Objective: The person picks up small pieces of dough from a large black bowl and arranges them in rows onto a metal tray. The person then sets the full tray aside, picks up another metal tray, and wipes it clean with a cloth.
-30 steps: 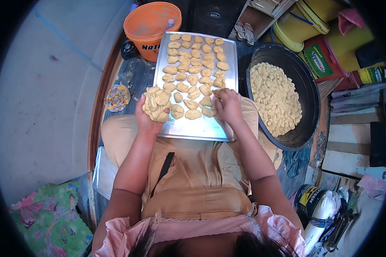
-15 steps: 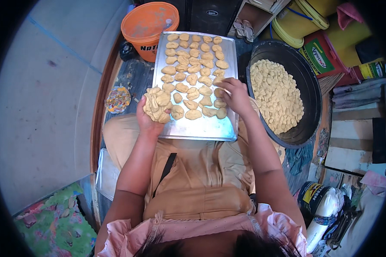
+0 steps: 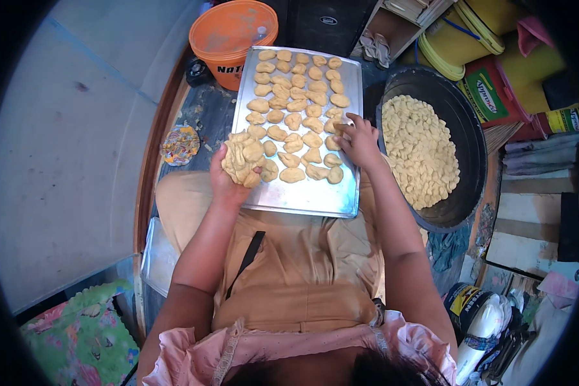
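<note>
A clump of flattened, pale yellow dough pieces (image 3: 242, 157) rests in my left hand (image 3: 224, 185), fingers curled around it beside the tray's left edge. The metal tray (image 3: 296, 198) lies across my lap, carrying rows of small dough pieces (image 3: 293, 143). Over its right edge, my right hand (image 3: 363, 143) reaches in with fingers apart, their tips at the dough pieces of the rightmost row. I see nothing held in it, though the fingers partly cover the pieces there.
To the right stands a black tub (image 3: 468, 116) with a large heap of dough pieces (image 3: 421, 154). An orange bucket (image 3: 233, 38) is behind the tray at left. A patterned round mat (image 3: 180, 145) lies on the floor. Yellow buckets (image 3: 463, 38) and shoes (image 3: 375, 48) are at far right.
My right hand has shifted slightly down along the tray's right edge, its fingers more spread. The left hand still holds the dough clump. The whole view has shifted slightly.
</note>
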A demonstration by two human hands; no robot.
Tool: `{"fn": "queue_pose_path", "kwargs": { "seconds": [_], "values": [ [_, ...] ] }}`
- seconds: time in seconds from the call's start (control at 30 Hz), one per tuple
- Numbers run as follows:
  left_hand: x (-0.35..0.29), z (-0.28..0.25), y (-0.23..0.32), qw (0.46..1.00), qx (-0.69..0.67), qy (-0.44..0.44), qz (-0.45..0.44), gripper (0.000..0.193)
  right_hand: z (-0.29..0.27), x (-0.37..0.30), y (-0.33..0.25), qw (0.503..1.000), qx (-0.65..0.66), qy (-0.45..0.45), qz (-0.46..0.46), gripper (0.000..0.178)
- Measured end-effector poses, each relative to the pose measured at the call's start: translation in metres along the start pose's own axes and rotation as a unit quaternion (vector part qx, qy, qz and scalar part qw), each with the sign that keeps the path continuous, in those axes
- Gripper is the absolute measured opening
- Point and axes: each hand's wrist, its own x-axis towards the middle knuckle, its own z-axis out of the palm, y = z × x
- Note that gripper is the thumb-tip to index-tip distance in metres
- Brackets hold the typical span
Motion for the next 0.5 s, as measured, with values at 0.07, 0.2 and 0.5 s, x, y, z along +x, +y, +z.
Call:
{"fn": "queue_pose_path", "kwargs": {
  "seconds": [0.07, 0.2, 0.5],
  "values": [
    [0.002, -0.006, 0.001, 1.0, 0.006, 0.017, 0.005, 0.05, -0.003, 0.016, 0.008, 1.0, 0.018, 0.009, -0.019, 0.034],
    [0.004, -0.007, 0.002, 0.999, 0.006, 0.044, -0.003, 0.05, -0.003, 0.053, 0.024, 0.993, 0.107, 0.046, 0.034, 0.035],
    [0.0, 0.0, 0.002, 0.997, 0.006, 0.074, -0.024, 0.054, 0.011, 0.13, 0.047, 0.995, 0.073, 0.044, 0.058, 0.042]
  ]
}}
